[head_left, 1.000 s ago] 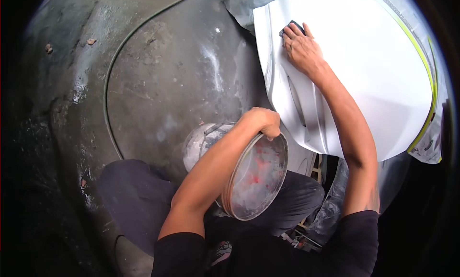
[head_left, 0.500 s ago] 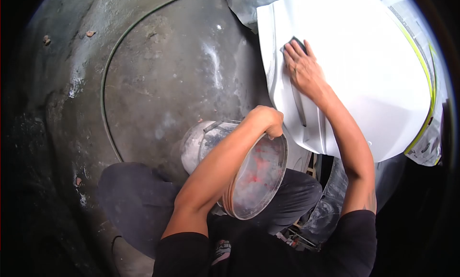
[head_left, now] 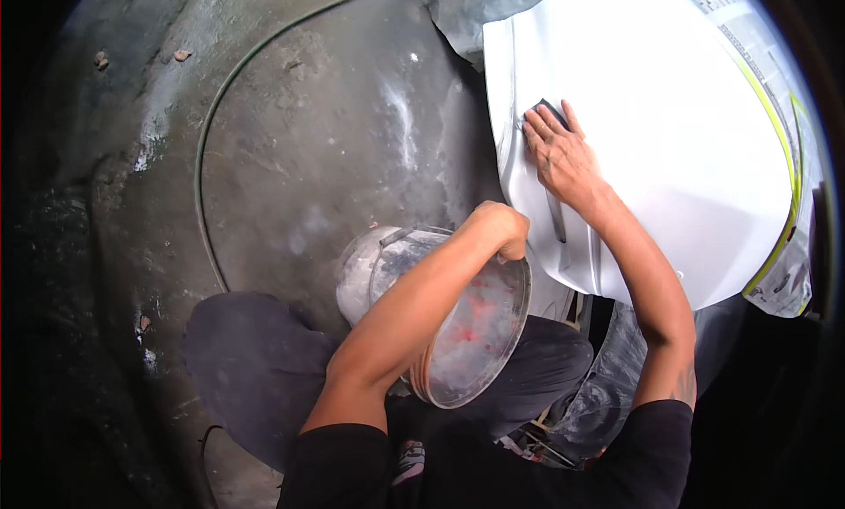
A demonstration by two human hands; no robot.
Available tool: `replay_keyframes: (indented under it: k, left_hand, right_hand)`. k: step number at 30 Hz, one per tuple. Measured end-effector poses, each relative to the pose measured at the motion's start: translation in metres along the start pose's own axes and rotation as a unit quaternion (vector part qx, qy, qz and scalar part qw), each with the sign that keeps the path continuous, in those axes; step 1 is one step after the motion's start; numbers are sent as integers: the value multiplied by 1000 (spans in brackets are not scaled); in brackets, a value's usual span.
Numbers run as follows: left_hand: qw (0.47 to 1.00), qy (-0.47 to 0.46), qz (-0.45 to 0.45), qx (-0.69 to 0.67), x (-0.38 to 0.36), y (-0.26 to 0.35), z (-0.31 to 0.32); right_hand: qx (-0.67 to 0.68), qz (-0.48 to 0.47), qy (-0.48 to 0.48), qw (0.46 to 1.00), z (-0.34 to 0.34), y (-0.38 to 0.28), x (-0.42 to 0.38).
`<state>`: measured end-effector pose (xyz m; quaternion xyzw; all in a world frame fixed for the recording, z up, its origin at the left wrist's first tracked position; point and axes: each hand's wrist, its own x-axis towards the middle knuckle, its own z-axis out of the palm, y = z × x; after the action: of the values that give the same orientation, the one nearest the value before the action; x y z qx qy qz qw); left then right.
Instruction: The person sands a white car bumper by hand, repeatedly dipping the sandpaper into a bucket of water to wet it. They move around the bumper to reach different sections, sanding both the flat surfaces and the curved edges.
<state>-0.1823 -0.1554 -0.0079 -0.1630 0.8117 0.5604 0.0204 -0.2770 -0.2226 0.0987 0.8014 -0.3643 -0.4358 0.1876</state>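
Observation:
My right hand [head_left: 565, 161] lies on a white car body panel [head_left: 669, 148], fingers stretched flat over a dark grey piece of sandpaper [head_left: 553, 113]. Only the sandpaper's edge shows past the fingertips, close to a raised crease along the panel's left side. My left hand [head_left: 503, 227] is closed at the upper rim of a dusty bucket [head_left: 480, 324], its fingertips mostly hidden behind the knuckles. Tilted between my knees, the bucket has red stains on the round face toward me. My left forearm crosses over it.
A dark hose [head_left: 201, 157] curves over the stained concrete floor [head_left: 299, 157]. Masking paper [head_left: 788, 276] with yellow-green tape borders the panel's right edge, and a grey sheet [head_left: 480, 16] hangs at its top left. Small lumps [head_left: 182, 55] lie on the floor.
My right hand has slid a short way toward me along the panel with the sandpaper. My left hand keeps its place at the bucket rim. The whole view has shifted slightly.

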Motion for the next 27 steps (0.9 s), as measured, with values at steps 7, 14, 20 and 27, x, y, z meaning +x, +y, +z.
replay_keyframes:
  k: [7, 14, 20, 27]
  left_hand:
    - [995, -7, 48, -83, 3, -15, 3]
    - [997, -42, 54, -38, 8, -13, 1]
    - [992, -28, 58, -110, -17, -14, -4]
    - [997, -42, 33, -52, -7, -11, -9]
  right_hand:
    - [-52, 19, 73, 996, 11, 40, 49]
    - [-40, -13, 36, 998, -9, 28, -24]
    - [-87, -3, 73, 994, -13, 64, 20]
    - [22, -63, 19, 998, -18, 20, -76]
